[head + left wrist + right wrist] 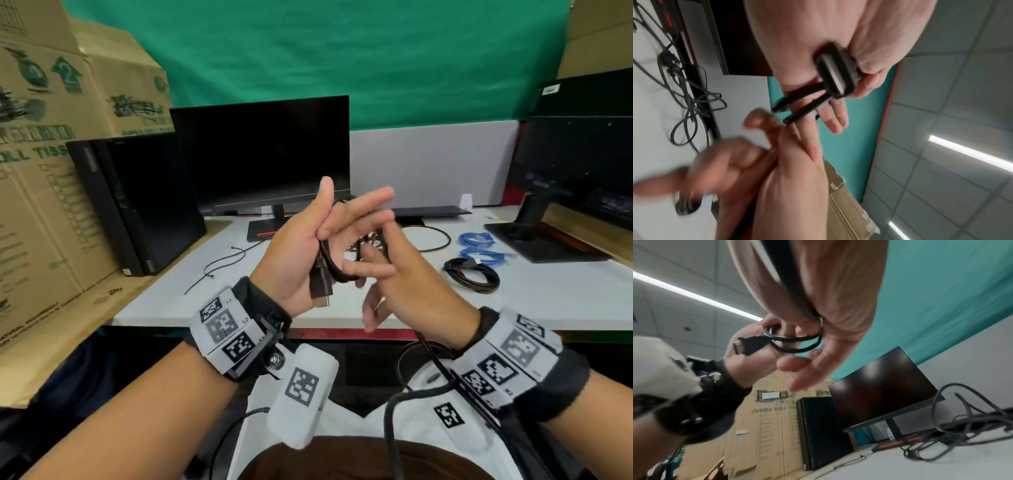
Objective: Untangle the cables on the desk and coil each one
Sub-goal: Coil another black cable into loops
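Glossy black cable (metal-tipped plug)

Count, head view unless noted:
- Hands: 2, left hand and right hand.
- Black cable held in hands: 1.
- Blue cable bundles on the desk: 2 ().
- Coiled black cable beside them: 1.
- Thin black cord, left side: 1.
- Tangled cables behind the hands: number cannot be told.
- Monitors: 2 ().
- Computer tower: 1.
- Cardboard boxes: at least 2 ().
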`<state>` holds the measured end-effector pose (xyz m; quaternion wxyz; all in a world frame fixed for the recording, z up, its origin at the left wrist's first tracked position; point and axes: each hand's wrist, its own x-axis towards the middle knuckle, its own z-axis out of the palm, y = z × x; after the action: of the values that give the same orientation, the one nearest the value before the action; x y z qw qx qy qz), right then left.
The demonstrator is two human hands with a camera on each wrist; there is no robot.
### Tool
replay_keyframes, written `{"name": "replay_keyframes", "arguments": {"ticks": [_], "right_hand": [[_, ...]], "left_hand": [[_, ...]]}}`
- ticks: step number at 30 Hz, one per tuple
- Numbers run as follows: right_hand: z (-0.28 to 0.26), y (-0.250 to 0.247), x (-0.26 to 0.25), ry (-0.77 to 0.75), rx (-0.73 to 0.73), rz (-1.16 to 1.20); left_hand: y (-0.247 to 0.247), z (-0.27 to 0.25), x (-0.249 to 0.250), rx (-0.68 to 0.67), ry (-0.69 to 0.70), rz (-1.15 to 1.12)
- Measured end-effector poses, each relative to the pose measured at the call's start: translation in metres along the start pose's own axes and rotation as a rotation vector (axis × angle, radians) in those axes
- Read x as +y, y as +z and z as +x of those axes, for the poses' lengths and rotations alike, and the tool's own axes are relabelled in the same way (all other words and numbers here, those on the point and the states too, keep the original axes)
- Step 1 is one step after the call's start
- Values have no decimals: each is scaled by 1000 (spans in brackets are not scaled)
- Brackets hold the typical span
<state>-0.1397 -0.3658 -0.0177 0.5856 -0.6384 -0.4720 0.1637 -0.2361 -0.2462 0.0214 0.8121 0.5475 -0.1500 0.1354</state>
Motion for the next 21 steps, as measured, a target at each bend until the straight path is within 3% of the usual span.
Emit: {"name": "replay_keyframes", "arguments": {"ticks": [2, 5, 6, 8, 10, 13, 15, 18, 21], "right_hand": [[-6, 1, 8, 65, -84, -183], [-20, 11, 18, 205, -405, -471], [-24, 15, 19, 200, -459, -592], [-28, 19, 11, 111, -444, -751], [-29, 19, -5, 107, -515, -692], [-32, 17, -27, 154, -631, -373], [-29, 15, -27, 65, -459, -361], [-11, 8, -12, -46, -51, -497], [5, -8, 5, -15, 125, -452]], "left_hand": [[-7, 3, 5, 69, 95, 101], [-29, 8, 26, 251, 226, 221], [-38, 8, 32, 317, 260, 313], [-55, 5, 39, 476, 293, 708], [-65, -1, 37, 537, 292, 1107], [-67, -7, 29, 452, 230, 1233], [-59, -8, 29, 371, 191, 1110], [-42, -6, 28, 268, 162, 818], [-27, -6, 26, 140, 152, 587]]}}
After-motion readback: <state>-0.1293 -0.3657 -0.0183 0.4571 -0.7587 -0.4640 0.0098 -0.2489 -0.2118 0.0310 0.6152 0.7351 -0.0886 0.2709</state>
